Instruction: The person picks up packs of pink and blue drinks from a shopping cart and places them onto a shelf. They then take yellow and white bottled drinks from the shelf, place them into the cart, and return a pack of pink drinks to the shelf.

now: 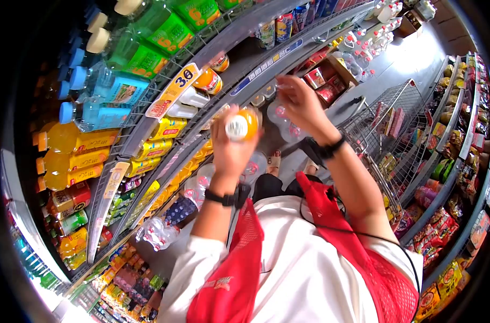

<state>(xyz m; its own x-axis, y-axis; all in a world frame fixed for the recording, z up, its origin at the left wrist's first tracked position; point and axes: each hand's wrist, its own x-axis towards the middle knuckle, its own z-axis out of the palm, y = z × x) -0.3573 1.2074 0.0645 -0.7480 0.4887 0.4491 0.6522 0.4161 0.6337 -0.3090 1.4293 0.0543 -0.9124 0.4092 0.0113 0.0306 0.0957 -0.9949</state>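
Observation:
My left hand [230,149] is closed around an orange jar [251,125]. Its round white end faces me, and the wrist below wears a black band. To the right, my right hand [301,102] is raised with loosely bent fingers apart, and I see nothing held in it. It is slightly blurred and does not touch the jar. Similar orange jars [208,82] stand on the shelf just beyond my left hand, beside white-capped containers [194,98].
Drink shelves [223,35] run along the left, with green bottles [161,37] on top and a price tag [172,90]. A wire shopping cart [387,129] stands at right, before snack shelves [444,161]. Large clear bottles [291,126] and an open carton [331,75] are on the floor.

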